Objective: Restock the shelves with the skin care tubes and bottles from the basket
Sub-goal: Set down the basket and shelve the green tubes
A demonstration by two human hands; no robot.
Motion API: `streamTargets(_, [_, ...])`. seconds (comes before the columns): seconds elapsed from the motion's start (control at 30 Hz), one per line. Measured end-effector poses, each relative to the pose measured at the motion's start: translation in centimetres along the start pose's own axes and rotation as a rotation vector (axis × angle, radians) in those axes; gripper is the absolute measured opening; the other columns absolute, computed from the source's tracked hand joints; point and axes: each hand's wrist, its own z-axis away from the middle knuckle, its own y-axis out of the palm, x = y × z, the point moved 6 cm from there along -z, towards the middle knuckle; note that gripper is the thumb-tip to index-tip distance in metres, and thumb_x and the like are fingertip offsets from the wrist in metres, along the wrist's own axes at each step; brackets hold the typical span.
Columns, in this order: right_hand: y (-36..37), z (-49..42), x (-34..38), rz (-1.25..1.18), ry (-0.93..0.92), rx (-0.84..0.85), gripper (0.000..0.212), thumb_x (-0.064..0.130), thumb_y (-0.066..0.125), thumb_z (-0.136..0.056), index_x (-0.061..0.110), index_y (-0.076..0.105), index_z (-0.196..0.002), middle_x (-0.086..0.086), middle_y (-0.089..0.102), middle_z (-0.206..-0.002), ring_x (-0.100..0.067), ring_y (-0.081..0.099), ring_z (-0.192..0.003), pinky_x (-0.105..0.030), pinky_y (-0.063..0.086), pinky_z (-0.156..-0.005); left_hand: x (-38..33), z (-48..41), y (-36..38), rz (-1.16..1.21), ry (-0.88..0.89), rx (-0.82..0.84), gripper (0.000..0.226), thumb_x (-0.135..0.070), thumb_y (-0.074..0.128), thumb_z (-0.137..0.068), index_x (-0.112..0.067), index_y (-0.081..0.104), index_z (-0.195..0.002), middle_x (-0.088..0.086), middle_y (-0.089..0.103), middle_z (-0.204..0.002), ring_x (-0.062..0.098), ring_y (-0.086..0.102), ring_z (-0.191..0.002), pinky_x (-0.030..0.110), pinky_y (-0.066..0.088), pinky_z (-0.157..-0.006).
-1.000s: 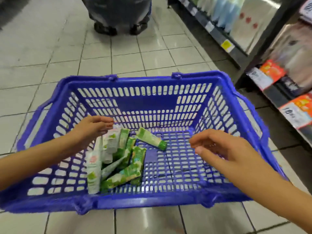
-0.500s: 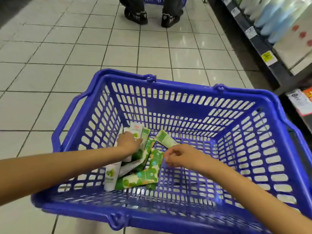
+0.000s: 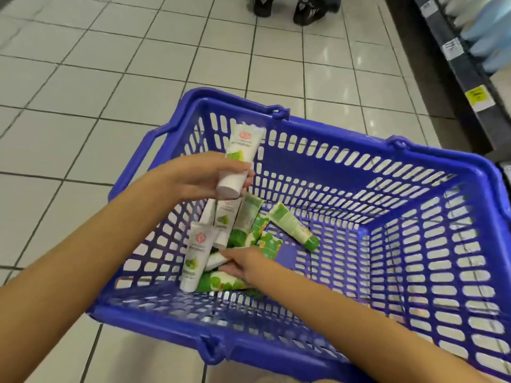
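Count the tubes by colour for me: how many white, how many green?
White tubes: 4, one held in the left hand
Green tubes: 5
Total: 9, roughly; they overlap, so some may be hidden.

Shop aisle: white tile floor (image 3: 110, 78), blue shopping basket (image 3: 345, 145) on it, shelf (image 3: 470, 78) along right edge with price tags (image 3: 479, 98) and blurred items, probably bottles (image 3: 489, 31). Another person's shoes (image 3: 307, 12) at top.
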Motion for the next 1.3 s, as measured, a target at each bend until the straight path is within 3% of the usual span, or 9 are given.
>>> streamTargets(0.1, [-1.2,-0.2,-0.3,0.009,-0.086,-0.120,0.025,-0.001,0.064,-0.083,0.001,0.047,-0.102,-0.017,0.055,-0.113,-0.022,0.065,-0.094,-0.017,0.052,-0.048,0.8,0.3,-0.7,-0.096,0.005,-0.110,0.023,-0.008,0.052,-0.089,-0.007,0.051,-0.111,0.002,0.062,-0.084,0.008,0.061,-0.068,0.018,0.053,-0.050])
streamTargets(0.2, [-4.0,2.0,1.5,-0.006,-0.217,-0.109,0.013,0.000,0.064,-0.083,0.005,0.054,-0.089,-0.010,0.059,-0.087,-0.010,0.057,-0.058,-0.014,0.045,-0.040,0.5,0.4,-0.8,-0.120,0.070,-0.149,0.033,-0.010,0.054,-0.088,-0.009,0.047,-0.121,0.002,0.062,-0.088,0.009,0.060,-0.075,0.019,0.053,-0.052])
streamTargets(0.37, [-10.5,10.3,7.4,-0.205,-0.454,0.049,0.011,0.021,0.053,-0.093,0.013,0.059,-0.090,0.001,0.068,-0.073,-0.009,0.063,-0.066,-0.023,0.054,-0.068,0.4,-0.4,3.8,-0.109,0.177,-0.089,0.040,-0.016,0.056,-0.088,-0.020,0.046,-0.126,-0.004,0.064,-0.091,0.009,0.060,-0.080,0.028,0.051,-0.069])
streamTargets(0.53, [-17.5,18.7,7.7,-0.457,-0.616,0.196,0.035,0.034,0.040,-0.096,0.011,0.048,-0.121,-0.007,0.066,-0.074,-0.019,0.066,-0.064,-0.031,0.058,-0.062,0.8,-0.5,16.8,-0.096,0.188,0.291,0.027,-0.019,0.048,-0.086,-0.021,0.051,-0.112,-0.009,0.070,-0.079,0.005,0.066,-0.068,0.022,0.054,-0.055])
streamTargets(0.63, [-23.0,24.2,5.7,-0.491,-0.752,0.197,0.027,0.025,0.043,-0.090,0.009,0.054,-0.108,-0.008,0.066,-0.080,-0.016,0.064,-0.067,-0.026,0.057,-0.065,1.1,0.5,26.5,-0.078,0.167,0.597,0.032,-0.017,0.047,-0.082,-0.012,0.058,-0.111,0.008,0.068,-0.099,0.020,0.066,-0.086,0.034,0.058,-0.077])
streamTargets(0.8, [-32.9,33.6,-2.4,-0.634,-0.947,-0.013,0.024,0.010,0.050,-0.072,0.006,0.067,-0.089,-0.009,0.073,-0.079,-0.016,0.070,-0.068,-0.027,0.059,-0.066,4.5,3.2,40.9,-0.171,0.094,0.890,0.028,-0.008,0.049,-0.073,-0.006,0.065,-0.097,0.014,0.067,-0.095,0.024,0.064,-0.086,0.033,0.053,-0.085])
streamTargets(0.97, [-39.6,38.7,-15.1,-0.891,-0.942,-0.233,0.037,0.021,0.047,-0.087,0.010,0.046,-0.123,-0.015,0.066,-0.079,-0.023,0.067,-0.063,-0.035,0.058,-0.064,12.8,7.3,52.3,-0.306,-0.109,1.098,0.026,-0.019,0.054,-0.071,-0.014,0.071,-0.090,0.006,0.073,-0.092,0.014,0.071,-0.078,0.029,0.059,-0.068])
streamTargets(1.17, [-42.3,39.8,-30.7,-1.074,-1.010,-0.481,0.020,-0.002,0.044,-0.087,0.007,0.051,-0.104,-0.011,0.064,-0.076,-0.016,0.064,-0.060,-0.027,0.057,-0.060,26.7,10.7,58.1,-0.627,-0.250,1.124,0.019,-0.020,0.054,-0.082,-0.020,0.064,-0.098,-0.003,0.074,-0.089,0.008,0.070,-0.074,0.022,0.056,-0.059])
streamTargets(1.3, [-43.4,38.9,-40.0,-1.228,-1.026,-0.555,0.027,0.008,0.048,-0.088,0.018,0.049,-0.112,-0.009,0.068,-0.088,-0.023,0.068,-0.078,-0.045,0.055,-0.077,33.7,12.6,60.5,-0.669,-0.331,1.117,0.023,-0.016,0.057,-0.082,-0.022,0.061,-0.104,-0.005,0.074,-0.090,0.008,0.070,-0.075,0.022,0.056,-0.060])
